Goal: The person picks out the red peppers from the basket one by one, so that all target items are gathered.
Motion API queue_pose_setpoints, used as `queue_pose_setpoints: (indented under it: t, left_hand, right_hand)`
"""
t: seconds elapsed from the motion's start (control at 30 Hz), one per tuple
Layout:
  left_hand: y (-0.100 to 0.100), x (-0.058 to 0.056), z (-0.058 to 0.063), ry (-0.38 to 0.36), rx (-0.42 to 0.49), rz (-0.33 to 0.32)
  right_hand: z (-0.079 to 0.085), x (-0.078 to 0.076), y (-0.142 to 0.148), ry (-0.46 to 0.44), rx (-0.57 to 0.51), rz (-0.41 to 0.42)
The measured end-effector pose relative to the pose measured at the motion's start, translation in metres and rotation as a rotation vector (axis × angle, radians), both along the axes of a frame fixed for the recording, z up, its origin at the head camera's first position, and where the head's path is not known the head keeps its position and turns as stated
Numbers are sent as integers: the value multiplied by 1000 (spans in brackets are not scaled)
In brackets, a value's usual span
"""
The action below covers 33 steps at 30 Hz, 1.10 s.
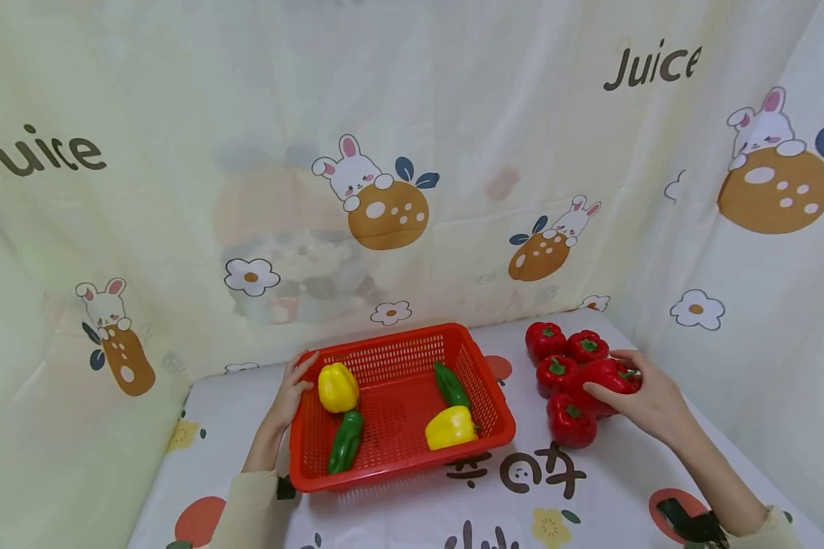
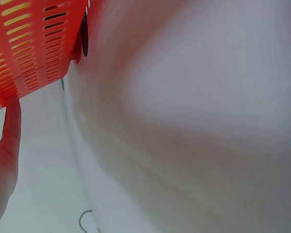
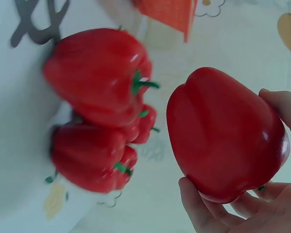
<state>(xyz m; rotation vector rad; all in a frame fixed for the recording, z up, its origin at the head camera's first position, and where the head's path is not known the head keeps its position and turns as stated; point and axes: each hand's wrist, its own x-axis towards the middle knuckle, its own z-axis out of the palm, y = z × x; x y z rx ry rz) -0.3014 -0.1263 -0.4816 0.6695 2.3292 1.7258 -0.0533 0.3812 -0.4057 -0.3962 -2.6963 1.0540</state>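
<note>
My right hand [image 1: 648, 396] grips a red bell pepper [image 3: 223, 136], thumb on one side and fingers on the other. It holds this pepper above a cluster of other red bell peppers [image 1: 571, 419] with green stems, seen close up in the right wrist view. My left hand [image 1: 293, 393] rests against the left side of a red plastic basket [image 1: 405, 333]; in the left wrist view a straight finger [image 2: 11, 124] touches the slotted outer wall. Inside the basket lie two yellow bell peppers [image 1: 339, 387] and two green peppers [image 1: 346, 442], one of each toward either side.
A white patterned cloth [image 1: 384, 522] covers the table. Light curtains [image 1: 453, 114] printed with rabbits, oranges and flowers hang behind it and at both sides. The grouped red peppers stand right of the basket, near the right curtain.
</note>
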Motion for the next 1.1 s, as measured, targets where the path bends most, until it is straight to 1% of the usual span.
queue_pose_setpoints:
  t: [0.03,0.1,0.17,0.27,0.37,0.5,0.7,0.77,0.9,1.1]
  left_hand:
    - [1,2,4,2,0,-2]
    - [1,3,6,2,5,-4]
    - [1,4,4,-1,11,-2]
    - [2,4,3,-15,0,-2]
    - [4,4,4,-19,-3,-6]
    - [4,6,7,-3,8,-15]
    - [-3,14,5,-10,27,21]
    - [-4,14,4,-10,30,18]
    - [-2,10,3,-5,30,-3]
    - [2,5,4,-19,16,-5]
  right_hand:
    - [-1,2,3,-1,8,-9]
    - [-5,6,10,-2,26,-26]
    - [-10,10,16,-3,38,-37]
    - [-16,17,22,-2,55,-47]
    - [-21,22,28,1,71,-40]
    - [-27,27,33,-6,117,-48]
    - [-41,26,31,-35,161,-45]
    - [-46,25,30,-39,177,-47]
    - [-55,24,27,-37,223,-61]
    - [-65,24,25,-66,253,-85]
